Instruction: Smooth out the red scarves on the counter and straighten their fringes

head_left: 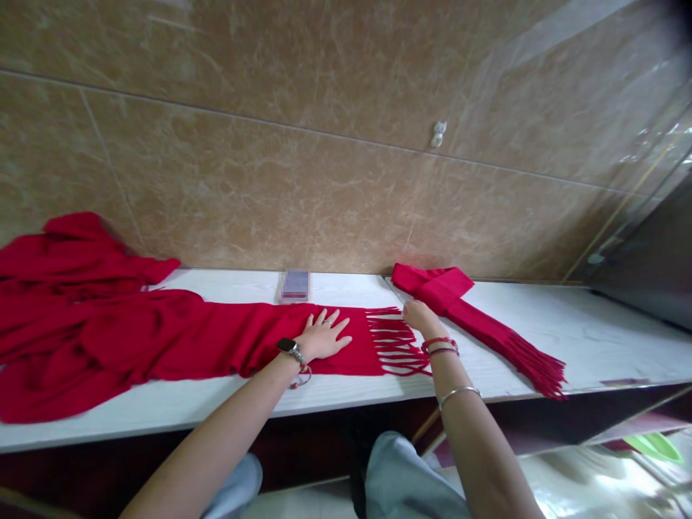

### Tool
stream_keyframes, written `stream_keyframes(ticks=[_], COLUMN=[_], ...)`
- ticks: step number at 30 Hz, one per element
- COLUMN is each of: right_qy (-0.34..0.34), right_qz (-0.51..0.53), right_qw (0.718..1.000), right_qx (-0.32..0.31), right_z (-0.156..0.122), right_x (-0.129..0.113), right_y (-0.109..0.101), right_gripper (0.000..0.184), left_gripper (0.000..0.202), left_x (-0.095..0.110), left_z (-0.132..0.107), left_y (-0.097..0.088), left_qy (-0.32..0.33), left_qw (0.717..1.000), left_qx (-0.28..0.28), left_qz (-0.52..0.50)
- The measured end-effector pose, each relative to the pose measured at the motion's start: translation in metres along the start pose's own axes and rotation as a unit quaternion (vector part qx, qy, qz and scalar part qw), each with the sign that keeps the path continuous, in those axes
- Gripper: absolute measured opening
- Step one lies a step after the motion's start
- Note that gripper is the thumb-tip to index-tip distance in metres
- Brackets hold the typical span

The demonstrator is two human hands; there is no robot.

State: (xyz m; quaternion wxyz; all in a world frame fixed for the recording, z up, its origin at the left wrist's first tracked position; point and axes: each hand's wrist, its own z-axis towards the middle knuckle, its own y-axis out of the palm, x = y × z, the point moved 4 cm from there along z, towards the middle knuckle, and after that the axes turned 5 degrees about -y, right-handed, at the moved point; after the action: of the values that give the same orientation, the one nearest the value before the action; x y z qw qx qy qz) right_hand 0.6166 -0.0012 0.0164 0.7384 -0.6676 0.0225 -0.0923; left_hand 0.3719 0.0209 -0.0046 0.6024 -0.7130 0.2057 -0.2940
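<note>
A long red scarf (216,339) lies stretched across the white counter (595,339), its fringed end (394,342) pointing right. My left hand (323,335) rests flat on the scarf near that end, fingers spread. My right hand (419,316) sits at the far corner of the fringe with its fingers curled, pinching the tassels. A second red scarf (476,324), folded narrow, lies diagonally just right of my right hand, its own fringe near the counter's front edge.
A heap of red fabric (70,288) is bunched at the counter's left end. A small purple-and-white box (295,285) stands against the brown tiled wall (324,158). A green object (654,447) lies low at the right, under the counter.
</note>
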Motion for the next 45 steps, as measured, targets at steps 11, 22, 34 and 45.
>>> stream_keyframes(ticks=[11, 22, 34, 45], right_qy=[-0.179, 0.030, -0.241, -0.251], right_qz=[0.072, 0.080, 0.036, 0.145], right_qw=[0.981, 0.996, 0.970, 0.954], right_qx=[-0.025, -0.042, 0.009, 0.075], right_z=[0.010, 0.007, -0.034, -0.043], right_x=[-0.093, -0.024, -0.068, -0.050], right_y=[0.018, 0.025, 0.029, -0.020], right_gripper=[0.039, 0.045, 0.036, 0.036], left_gripper=[0.060, 0.059, 0.059, 0.056], left_x=[0.003, 0.006, -0.005, 0.000], left_z=[-0.006, -0.011, -0.003, -0.006], left_y=[-0.001, -0.006, -0.004, -0.006], left_qy=[-0.017, -0.040, -0.069, -0.068], left_qw=[1.000, 0.999, 0.997, 0.996], left_qx=[0.021, 0.006, 0.017, 0.030], left_qz=[0.016, 0.022, 0.027, 0.046])
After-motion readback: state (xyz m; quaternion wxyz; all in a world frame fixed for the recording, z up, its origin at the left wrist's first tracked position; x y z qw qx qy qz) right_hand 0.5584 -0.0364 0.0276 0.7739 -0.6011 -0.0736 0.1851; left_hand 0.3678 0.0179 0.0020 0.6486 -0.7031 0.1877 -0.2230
